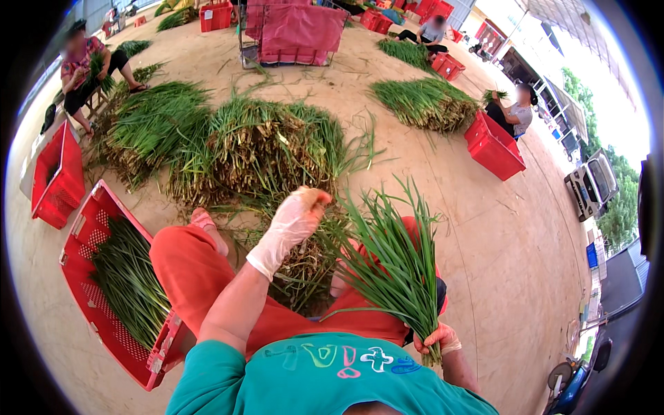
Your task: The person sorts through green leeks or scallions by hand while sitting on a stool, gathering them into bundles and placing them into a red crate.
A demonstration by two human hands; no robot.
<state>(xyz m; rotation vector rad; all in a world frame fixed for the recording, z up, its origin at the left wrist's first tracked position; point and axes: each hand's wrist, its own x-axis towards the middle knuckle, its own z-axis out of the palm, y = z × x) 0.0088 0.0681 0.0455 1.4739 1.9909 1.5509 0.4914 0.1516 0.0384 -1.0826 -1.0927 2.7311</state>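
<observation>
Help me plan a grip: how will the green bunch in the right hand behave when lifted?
The green bunch likely flops toward its tips, where long leaves splay. Stalks might slip out: only the right hand visibly gathers them.

Two hands (pixel 294 218), one held leafy bunch (pixel 398 259), two near-left red crates (pixel 81 273), three seated co-workers (pixel 515 114)

Bright daylight; sky (pixel 612 111) blown out; edges bowed, corners black.
</observation>
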